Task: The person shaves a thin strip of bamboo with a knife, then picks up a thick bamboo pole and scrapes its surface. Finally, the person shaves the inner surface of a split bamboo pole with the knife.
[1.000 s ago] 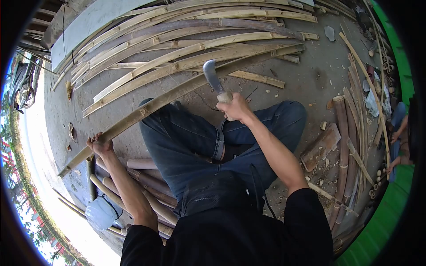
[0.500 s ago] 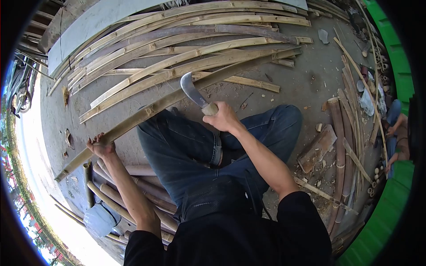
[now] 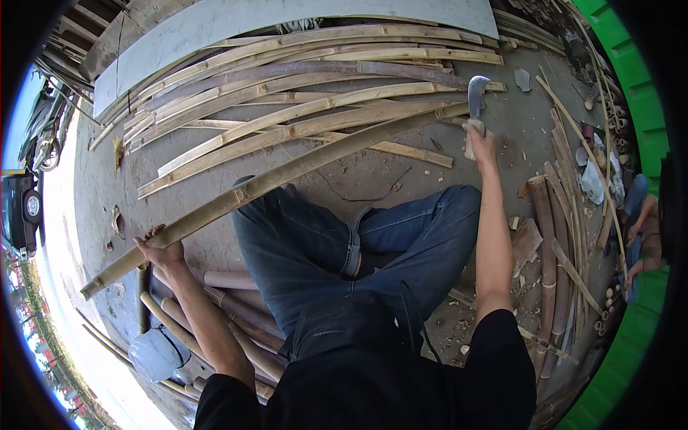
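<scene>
A long split bamboo strip (image 3: 287,172) slants from the lower left across my left knee to the upper right. Near its lower left end my left hand (image 3: 161,251) is wrapped round it. Far out to the right, my right hand (image 3: 481,145) grips the pale handle of a curved knife (image 3: 476,97). The hooked blade points up, beside the upper right end of the strip; whether they touch, I cannot tell.
More split bamboo (image 3: 301,129) lies on the ground ahead, before a pale board (image 3: 215,25). Bamboo poles (image 3: 548,272) and a wooden block (image 3: 524,242) are at the right. A person (image 3: 648,229) sits at the far right. A cap (image 3: 159,355) and round poles lie lower left.
My right hand has moved up and to the right with the knife, from above my lap to the strip's far end. The strip and my left hand have shifted slightly down and left.
</scene>
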Demonstrator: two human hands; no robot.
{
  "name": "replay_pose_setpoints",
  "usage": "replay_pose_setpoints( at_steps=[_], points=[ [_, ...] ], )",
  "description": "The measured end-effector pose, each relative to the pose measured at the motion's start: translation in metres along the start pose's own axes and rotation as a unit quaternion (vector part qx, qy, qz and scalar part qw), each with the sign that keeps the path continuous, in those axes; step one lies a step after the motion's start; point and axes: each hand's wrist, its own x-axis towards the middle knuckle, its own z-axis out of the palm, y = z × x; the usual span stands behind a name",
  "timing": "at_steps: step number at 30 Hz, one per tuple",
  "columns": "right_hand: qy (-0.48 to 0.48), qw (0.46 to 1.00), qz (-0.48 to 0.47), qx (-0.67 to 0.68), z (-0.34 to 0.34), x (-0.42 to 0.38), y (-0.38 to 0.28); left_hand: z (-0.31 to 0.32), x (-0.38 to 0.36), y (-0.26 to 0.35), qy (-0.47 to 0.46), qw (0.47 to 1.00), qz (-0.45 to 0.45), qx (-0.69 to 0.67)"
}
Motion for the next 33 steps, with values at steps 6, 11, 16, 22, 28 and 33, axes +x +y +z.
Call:
replay_pose_setpoints(
  at_steps=[6, 11, 16, 22, 28, 33],
  points=[
    [-0.042, 0.978, -0.177, -0.105, 0.051, -0.116, -0.008, 0.022, -0.047, -0.007, -0.136, 0.982, -0.08, -0.106],
    [-0.025, 0.964, -0.248, -0.09, 0.049, -0.156, -0.015, 0.052, -0.09, 0.036, -0.202, 0.968, -0.011, -0.148],
    [0.028, 0.983, -0.183, -0.014, 0.023, -0.162, -0.002, 0.107, -0.149, 0.134, -0.353, 0.887, 0.107, -0.278],
    [0.054, 0.976, -0.02, 0.211, 0.015, -0.162, 0.018, 0.116, -0.133, 0.148, -0.374, 0.866, 0.205, -0.262],
    [0.037, 0.978, -0.019, 0.206, 0.019, -0.171, 0.016, 0.11, -0.133, 0.054, -0.353, 0.91, 0.109, -0.188],
    [0.03, 0.98, -0.038, 0.196, 0.017, -0.18, -0.001, 0.115, -0.124, 0.078, -0.363, 0.882, 0.137, -0.268]
  ],
)
